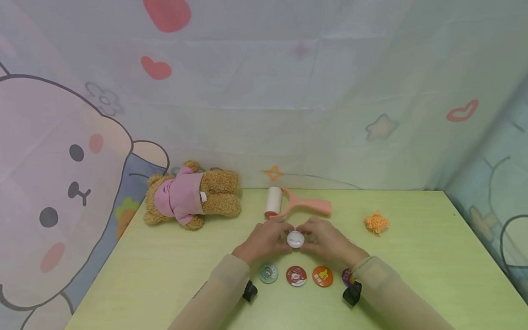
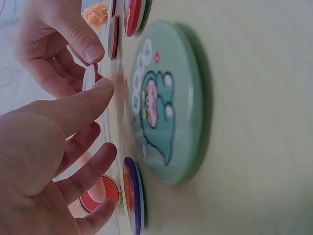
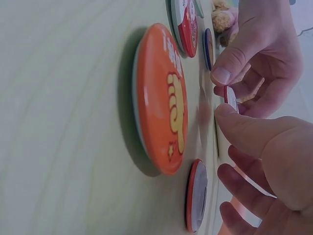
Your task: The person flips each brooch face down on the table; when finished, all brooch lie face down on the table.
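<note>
Both hands hold one round button badge point(image 1: 295, 239) between them, its white pin-back side up and its edge red in the wrist views. My left hand point(image 1: 267, 240) pinches it on the left. From the other side, the right hand point(image 1: 324, 241) pinches it with thumb and fingers. In front of the hands lies a row of badges: a green one with a dinosaur point(image 2: 164, 103), a red one point(image 1: 296, 276), an orange one with a yellow thumbs-up point(image 3: 166, 103), and a purple one point(image 1: 346, 276) partly hidden by the right wrist's camera.
A blue-rimmed badge point(image 2: 132, 193) and a red-rimmed badge point(image 3: 197, 196) lie near the hands. Behind them is a lint roller with a peach handle point(image 1: 310, 205). A teddy bear in a pink top point(image 1: 184, 196) lies back left; a fuzzy orange ball point(image 1: 377, 223) sits at right.
</note>
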Demonstrator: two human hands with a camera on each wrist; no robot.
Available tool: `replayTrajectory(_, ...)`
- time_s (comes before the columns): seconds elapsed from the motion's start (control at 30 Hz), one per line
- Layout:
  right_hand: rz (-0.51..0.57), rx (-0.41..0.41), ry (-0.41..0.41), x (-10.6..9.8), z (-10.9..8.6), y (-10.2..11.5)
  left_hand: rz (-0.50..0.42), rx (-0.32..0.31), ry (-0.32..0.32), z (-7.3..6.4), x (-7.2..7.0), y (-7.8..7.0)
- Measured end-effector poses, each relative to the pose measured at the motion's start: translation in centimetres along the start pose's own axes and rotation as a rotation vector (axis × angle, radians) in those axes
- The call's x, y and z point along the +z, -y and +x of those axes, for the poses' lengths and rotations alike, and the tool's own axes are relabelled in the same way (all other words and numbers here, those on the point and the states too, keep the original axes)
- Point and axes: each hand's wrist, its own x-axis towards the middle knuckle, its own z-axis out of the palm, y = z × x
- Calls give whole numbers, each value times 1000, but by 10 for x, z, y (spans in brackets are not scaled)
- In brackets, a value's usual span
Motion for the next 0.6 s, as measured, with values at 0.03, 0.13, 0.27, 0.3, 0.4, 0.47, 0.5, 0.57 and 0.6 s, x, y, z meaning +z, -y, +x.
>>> replayTrajectory(0.03,-8,-3,1,0,0,0,6,0,2,0,0,0)
replayTrajectory(0.13,-23,-12,4,1,0,-1,28,0,8,0,0,-1)
replayTrajectory(0.27,-48,-26,5,1,0,0,58,2,9,1,1,-1)
replayTrajectory(0.3,-50,-28,7,1,0,0,59,1,9,1,1,-1)
replayTrajectory(0.4,-51,-33,12,2,1,-1,54,-1,14,1,2,-2)
replayTrajectory(0.47,-51,-29,18,2,1,-1,47,-3,20,1,2,-3)
replayTrajectory(0.5,-52,-28,21,2,1,-1,45,-1,21,1,1,-3)
replayTrajectory(0.57,-60,-23,30,3,2,-1,48,-3,27,1,1,-4)
replayTrajectory(0.6,-61,-21,35,3,2,-1,51,-3,28,1,0,-4)
